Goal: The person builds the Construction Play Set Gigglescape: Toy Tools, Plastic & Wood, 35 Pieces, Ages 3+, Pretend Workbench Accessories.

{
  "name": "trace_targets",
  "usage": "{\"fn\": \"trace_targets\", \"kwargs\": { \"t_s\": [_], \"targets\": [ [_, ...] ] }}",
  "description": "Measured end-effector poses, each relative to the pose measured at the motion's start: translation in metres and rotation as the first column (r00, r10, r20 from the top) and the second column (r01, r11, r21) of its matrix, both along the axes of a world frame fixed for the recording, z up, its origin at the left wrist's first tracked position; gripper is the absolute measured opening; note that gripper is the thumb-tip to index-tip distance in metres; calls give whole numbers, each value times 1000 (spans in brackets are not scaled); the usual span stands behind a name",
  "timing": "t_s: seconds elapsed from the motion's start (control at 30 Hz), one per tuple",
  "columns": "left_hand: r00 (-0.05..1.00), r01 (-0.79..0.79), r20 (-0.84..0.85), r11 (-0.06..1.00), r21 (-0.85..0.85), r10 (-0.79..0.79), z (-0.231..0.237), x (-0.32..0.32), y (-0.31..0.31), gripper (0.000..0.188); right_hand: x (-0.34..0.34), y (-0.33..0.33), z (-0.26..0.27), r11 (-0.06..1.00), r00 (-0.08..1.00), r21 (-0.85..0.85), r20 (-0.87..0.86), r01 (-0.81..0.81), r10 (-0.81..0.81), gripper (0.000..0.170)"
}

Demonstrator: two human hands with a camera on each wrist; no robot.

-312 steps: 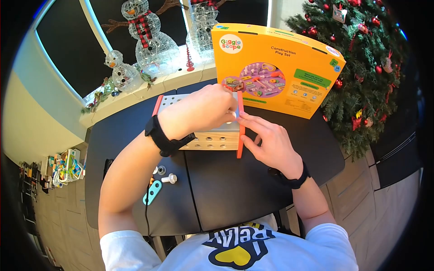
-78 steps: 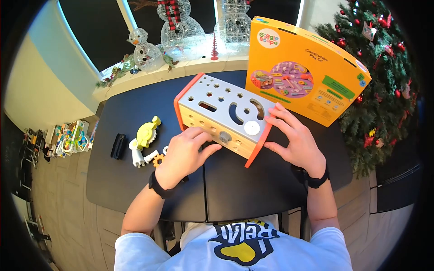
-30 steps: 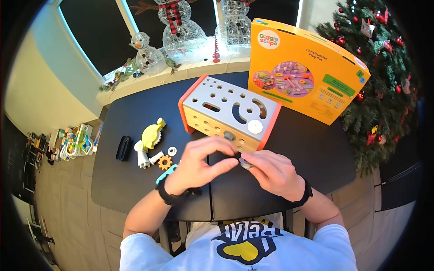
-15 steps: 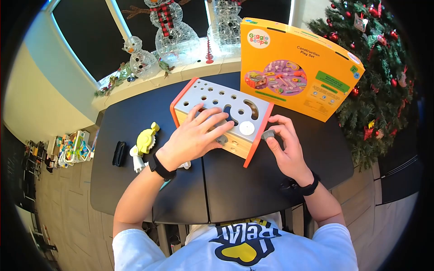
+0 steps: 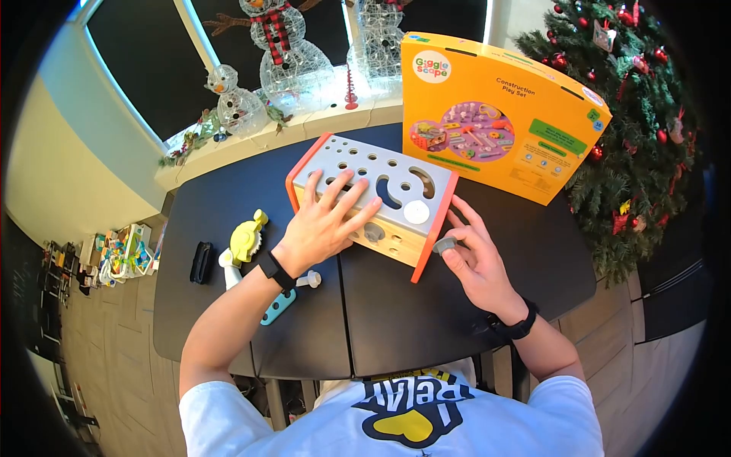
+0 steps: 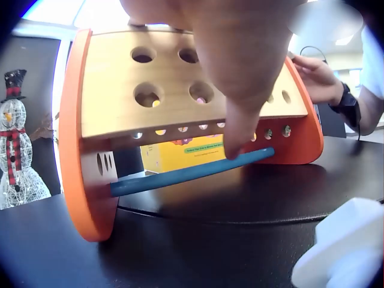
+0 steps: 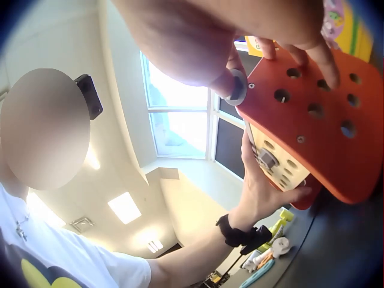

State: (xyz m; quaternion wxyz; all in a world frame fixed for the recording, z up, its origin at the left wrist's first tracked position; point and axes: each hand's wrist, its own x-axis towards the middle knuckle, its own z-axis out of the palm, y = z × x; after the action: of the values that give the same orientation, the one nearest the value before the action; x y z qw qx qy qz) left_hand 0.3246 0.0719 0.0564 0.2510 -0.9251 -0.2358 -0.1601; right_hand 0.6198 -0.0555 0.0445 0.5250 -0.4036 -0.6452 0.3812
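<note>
Step in hand, left to right:
- Left hand [image 5: 324, 221]: fingers straight, spread apart over the grey top. Keep planted, to prevent skidding.
- Toy box [image 5: 384, 172]: 1, mid-table, with 2 red end boards. Avoid knocking the grey hex piece [image 5: 373, 231] on the near face or the white disc [image 5: 416, 212] at the top's right end.
- Right hand [image 5: 480, 266]: thumb and finger clamped on 1 grey nut [image 5: 444, 244], near the right end board [image 5: 435, 228]. Apparently lining up a fit; best held by the rim, set square, turned gently. Possible fault: jamming at a tilt.

Hidden or unclear, left to right:
- White toy part [image 5: 229, 276]: partly under the left forearm.
- White shape [image 6: 342, 246], left wrist view: blurred, cut off, unidentified.
- Box interior: mostly unseen.
- Nut's opening: masked by fingers; intended hole unknown, contact with board impossible to tell.
</note>
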Motion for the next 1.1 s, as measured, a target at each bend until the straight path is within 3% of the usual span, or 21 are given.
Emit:
{"fn": "trace_targets", "kwargs": {
  "t_s": [0.1,0.2,0.33,0.47,0.6,0.73,0.83,1.03,1.1],
  "targets": [
    [995,90,26,995,39,-91,17,8,1,97,7,9,2,1000,999,18,-43,11,-10,21],
    [994,105,27,994,-30,-105,38,22,1,98,13,18,6,995,995,91,-87,50,-42,19],
    [994,104,32,982,-160,-101,68,41,8,100,21,22,18,980,990,141,-19,138,-137,19],
    [989,149,30,952,-268,-146,79,52,23,101,24,20,25,982,987,123,-93,141,-130,18],
    [996,62,-29,897,-437,-83,89,60,34,102,28,12,32,982,985,96,-80,162,-155,18],
    [999,29,-10,789,-614,-45,97,64,41,101,30,16,27,952,973,201,-32,231,-229,16],
    [998,-60,-58,635,-770,24,111,70,38,101,33,20,27,955,971,180,6,235,-240,15],
    [998,-62,-46,601,-797,41,100,69,46,102,34,31,24,960,966,152,76,234,-248,15],
    [990,-143,-121,515,-845,77,102,71,46,102,36,36,23,954,950,180,161,239,-268,17]
  ]
}}
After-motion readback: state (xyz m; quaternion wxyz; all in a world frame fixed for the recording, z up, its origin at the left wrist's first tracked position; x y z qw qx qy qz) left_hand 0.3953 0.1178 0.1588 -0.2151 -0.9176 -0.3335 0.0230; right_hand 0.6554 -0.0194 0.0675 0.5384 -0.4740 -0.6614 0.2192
